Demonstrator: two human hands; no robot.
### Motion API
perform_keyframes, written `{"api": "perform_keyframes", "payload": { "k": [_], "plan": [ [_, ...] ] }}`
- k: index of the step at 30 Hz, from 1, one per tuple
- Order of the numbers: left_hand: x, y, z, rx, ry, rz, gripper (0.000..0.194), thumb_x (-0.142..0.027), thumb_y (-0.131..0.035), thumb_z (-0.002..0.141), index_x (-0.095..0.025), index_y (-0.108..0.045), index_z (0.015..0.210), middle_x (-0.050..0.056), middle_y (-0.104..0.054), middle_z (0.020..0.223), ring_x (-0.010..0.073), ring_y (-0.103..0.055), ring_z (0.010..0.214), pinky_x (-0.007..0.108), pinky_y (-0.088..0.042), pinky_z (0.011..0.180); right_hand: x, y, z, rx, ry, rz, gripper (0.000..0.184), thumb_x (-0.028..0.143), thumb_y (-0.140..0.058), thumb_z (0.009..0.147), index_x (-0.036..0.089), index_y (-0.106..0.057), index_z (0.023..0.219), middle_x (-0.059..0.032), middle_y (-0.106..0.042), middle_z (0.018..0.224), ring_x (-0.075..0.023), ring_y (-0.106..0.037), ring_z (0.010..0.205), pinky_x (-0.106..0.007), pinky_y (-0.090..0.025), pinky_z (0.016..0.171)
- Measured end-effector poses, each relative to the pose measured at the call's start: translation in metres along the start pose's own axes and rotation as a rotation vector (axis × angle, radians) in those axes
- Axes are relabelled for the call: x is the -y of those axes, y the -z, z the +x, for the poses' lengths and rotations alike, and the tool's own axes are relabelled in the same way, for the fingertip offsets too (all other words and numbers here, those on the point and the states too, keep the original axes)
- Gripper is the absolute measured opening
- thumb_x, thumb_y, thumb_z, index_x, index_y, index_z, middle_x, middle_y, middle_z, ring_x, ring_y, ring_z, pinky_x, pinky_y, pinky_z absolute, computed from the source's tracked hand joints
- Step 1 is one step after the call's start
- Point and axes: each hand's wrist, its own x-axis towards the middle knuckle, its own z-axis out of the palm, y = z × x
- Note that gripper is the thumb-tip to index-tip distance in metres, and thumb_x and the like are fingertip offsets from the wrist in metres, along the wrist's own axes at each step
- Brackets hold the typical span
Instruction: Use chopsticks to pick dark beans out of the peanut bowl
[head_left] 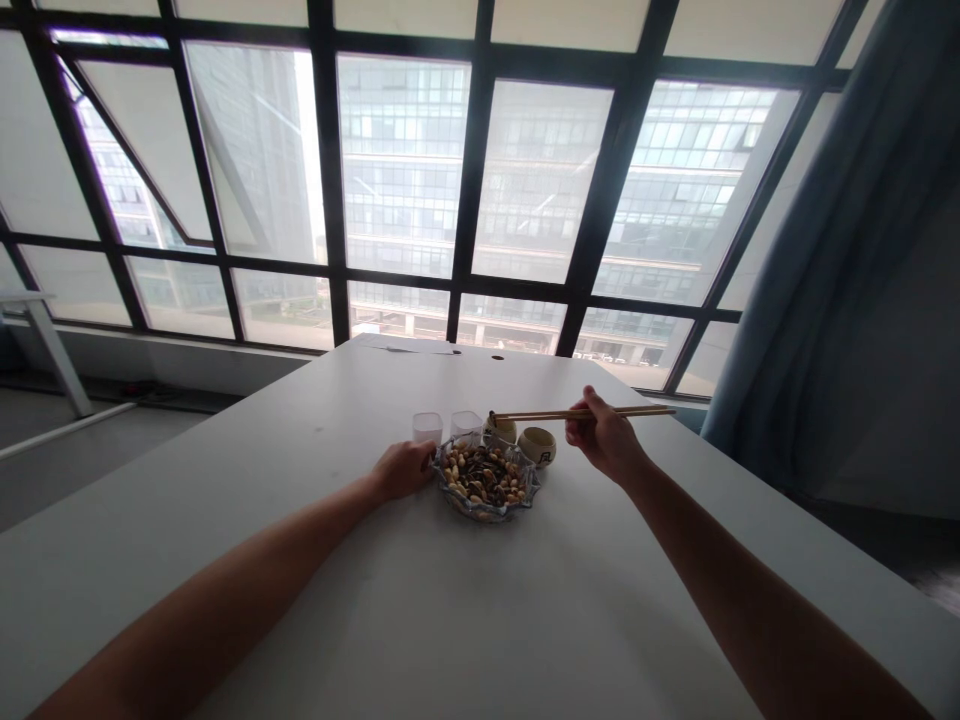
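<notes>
My right hand [606, 438] is closed around a pair of wooden chopsticks [547, 414], held almost level and pointing left. A small dark piece, seemingly a seed, sits at their tips above a beige cup [501, 431]. My left hand [405, 470] grips the left rim of a clear glass bowl [531, 490] with a wavy edge; its fingertips are partly hidden. Peanuts and dark seeds [484, 474] fill the bowl. Right of the first cup stands a second beige cup [529, 446] with a dark character on it. Two clear cups, a left one [427, 428] and a right one [466, 424], stand behind the bowl.
Everything stands on a long white table [360, 600]. Beyond its far end are dark-framed windows [405, 170], one pane tilted open at the left. A blue-grey curtain [817, 260] hangs at the right. Another table's white leg [60, 360] shows at the left.
</notes>
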Motion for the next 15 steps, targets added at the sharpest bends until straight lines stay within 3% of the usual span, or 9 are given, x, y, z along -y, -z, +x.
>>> {"api": "perform_keyframes", "payload": {
  "k": [3,7,11,15],
  "plan": [
    [0.000,0.001,0.000,0.001,0.005,0.001,0.009,-0.023,-0.054,0.080,-0.021,-0.061,0.085,0.004,-0.071,0.079,0.0217,-0.068,0.074,0.027,-0.043,0.063,0.002,-0.003,-0.003,-0.030,0.096,-0.108,0.054,0.068,-0.071,0.075,0.018,-0.056,0.061,-0.0024,-0.057,0.044,-0.0131,-0.052,0.036,-0.023,-0.040,0.032],
    [-0.001,0.002,0.000,0.007,0.003,-0.007,0.010,-0.024,-0.054,0.081,-0.021,-0.061,0.086,0.005,-0.071,0.079,0.0212,-0.068,0.073,0.027,-0.044,0.065,0.005,-0.010,-0.016,-0.013,0.334,-0.406,0.058,0.073,-0.061,0.080,0.018,-0.059,0.064,-0.0037,-0.060,0.046,-0.0133,-0.052,0.034,-0.024,-0.040,0.033],
    [-0.003,0.002,0.000,0.002,-0.005,-0.003,0.011,-0.025,-0.054,0.081,-0.021,-0.062,0.087,0.005,-0.071,0.079,0.0212,-0.068,0.074,0.027,-0.044,0.065,0.008,-0.018,-0.033,0.149,0.569,-0.680,0.051,0.062,-0.052,0.093,0.020,-0.058,0.065,-0.0021,-0.061,0.049,-0.0138,-0.056,0.040,-0.025,-0.044,0.040],
    [-0.004,0.002,0.000,-0.004,0.000,0.001,0.011,-0.024,-0.055,0.081,-0.021,-0.063,0.088,0.005,-0.072,0.078,0.0217,-0.069,0.074,0.027,-0.044,0.064,0.010,-0.024,-0.043,0.320,0.734,-0.897,0.046,0.048,-0.047,0.100,0.022,-0.051,0.063,-0.0004,-0.060,0.052,-0.0127,-0.055,0.042,-0.024,-0.042,0.042]
  ]
}}
